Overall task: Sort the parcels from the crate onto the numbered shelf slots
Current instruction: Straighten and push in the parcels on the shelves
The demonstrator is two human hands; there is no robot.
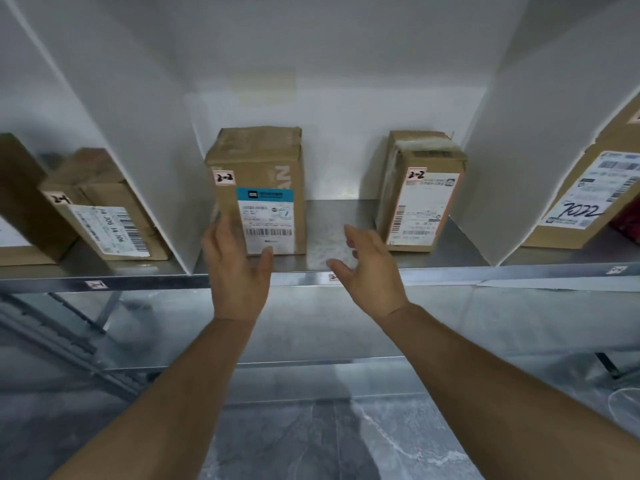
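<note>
One upright parcel [258, 168] behind left hand [237, 271]

white wall [329, 46], grey marbled floor [311, 445], soft light

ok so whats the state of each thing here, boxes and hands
blue-label box, upright, shut, tagged 2-2, in middle slot
orange-label box, upright, shut, tagged 2-2, same slot
left-slot box, shut, label facing out
7022 box, shut, in right slot
left hand, open, empty, at the blue-label box's front
right hand, open, empty, before the gap between those two boxes
</note>
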